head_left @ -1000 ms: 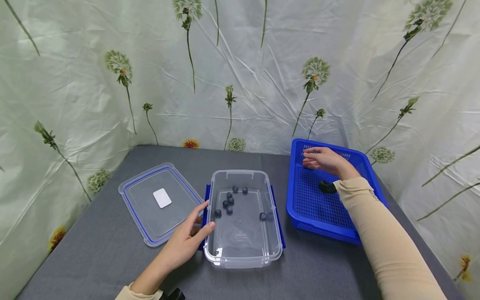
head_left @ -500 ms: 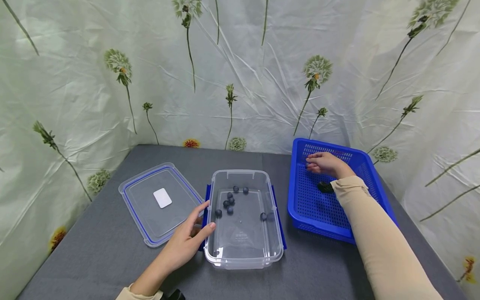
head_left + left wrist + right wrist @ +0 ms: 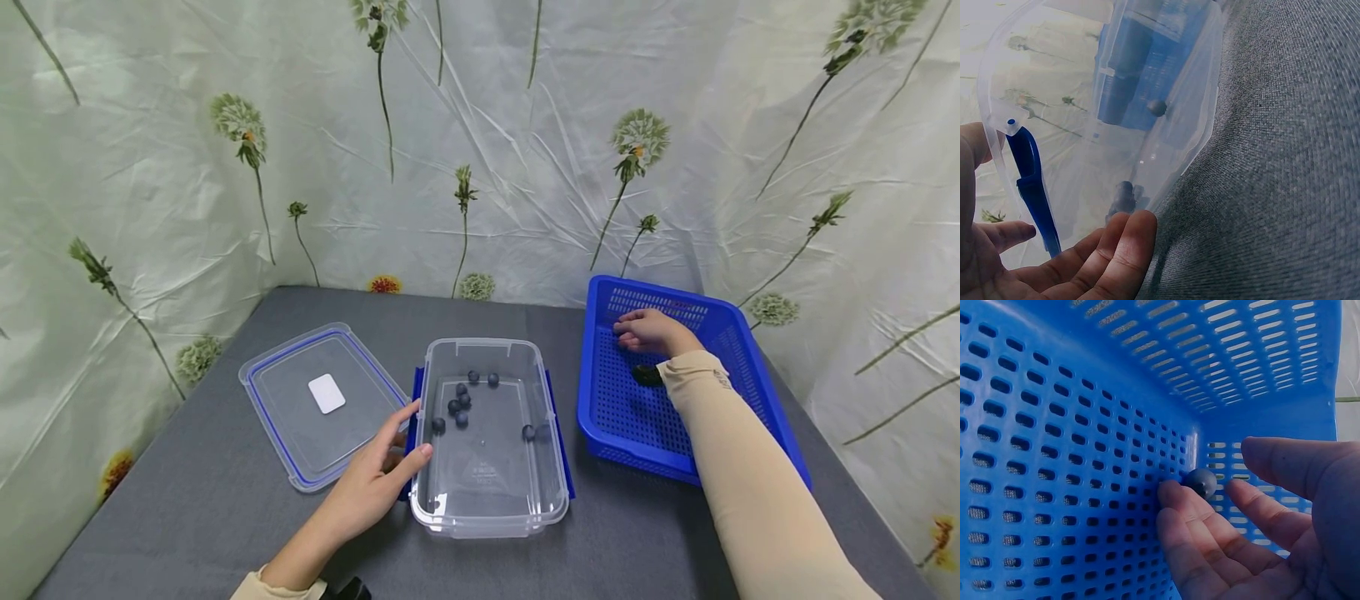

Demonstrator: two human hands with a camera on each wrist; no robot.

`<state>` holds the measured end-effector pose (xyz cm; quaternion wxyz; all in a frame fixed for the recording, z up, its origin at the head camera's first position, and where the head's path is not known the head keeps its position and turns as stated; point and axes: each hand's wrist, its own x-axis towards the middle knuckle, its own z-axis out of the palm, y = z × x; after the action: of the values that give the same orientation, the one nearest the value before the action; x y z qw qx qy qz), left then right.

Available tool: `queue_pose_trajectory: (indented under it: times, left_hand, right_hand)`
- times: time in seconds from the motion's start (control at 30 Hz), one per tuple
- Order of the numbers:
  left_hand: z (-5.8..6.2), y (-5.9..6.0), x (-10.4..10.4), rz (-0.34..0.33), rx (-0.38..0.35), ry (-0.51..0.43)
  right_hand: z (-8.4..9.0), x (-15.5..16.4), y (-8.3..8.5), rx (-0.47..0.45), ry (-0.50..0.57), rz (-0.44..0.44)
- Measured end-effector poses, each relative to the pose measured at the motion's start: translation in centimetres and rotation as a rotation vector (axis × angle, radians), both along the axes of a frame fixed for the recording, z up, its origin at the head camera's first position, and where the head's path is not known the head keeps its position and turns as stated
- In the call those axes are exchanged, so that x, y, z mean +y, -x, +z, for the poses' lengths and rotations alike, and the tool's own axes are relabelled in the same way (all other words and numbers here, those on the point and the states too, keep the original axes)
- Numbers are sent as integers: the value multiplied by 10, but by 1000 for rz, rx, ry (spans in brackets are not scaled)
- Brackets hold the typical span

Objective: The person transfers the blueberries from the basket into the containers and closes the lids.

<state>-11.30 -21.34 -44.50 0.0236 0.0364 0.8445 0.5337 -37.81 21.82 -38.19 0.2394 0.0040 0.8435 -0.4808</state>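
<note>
A blueberry [image 3: 1201, 482] lies in the far left corner of a blue basket [image 3: 738, 367], where the right hand [image 3: 651, 331] reaches it with loosely curved fingers [image 3: 1191, 509], fingertips touching the berry but not closed around it. Beside the basket, the left hand [image 3: 372, 483] rests open against a clear container [image 3: 487, 508] holding several blueberries [image 3: 459, 406]. Its lid [image 3: 318, 402] lies on the grey table [image 3: 187, 508].

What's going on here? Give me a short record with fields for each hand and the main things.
Left hand: rests against the side of the clear container
Right hand: inside the blue basket, fingertips at one blueberry, not yet gripped
Container contents: several blueberries
Lid: lies off, left of the container
Surface: grey table
</note>
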Motion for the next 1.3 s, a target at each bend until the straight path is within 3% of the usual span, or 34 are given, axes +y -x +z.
queue_pose_trajectory:
  times: [0.5,0.8,1.3]
  left_hand:
    - [1,1,1,2,-1,8]
    - [1,-1,0,-1,-1,5]
    - [1,-1,-2,-9,-1,2]
  right_hand:
    - [-4,3,0,-13,27,-4]
    - [-7,0,-1,8,-41,9]
    - [-10,-2,-1,87,-60,24]
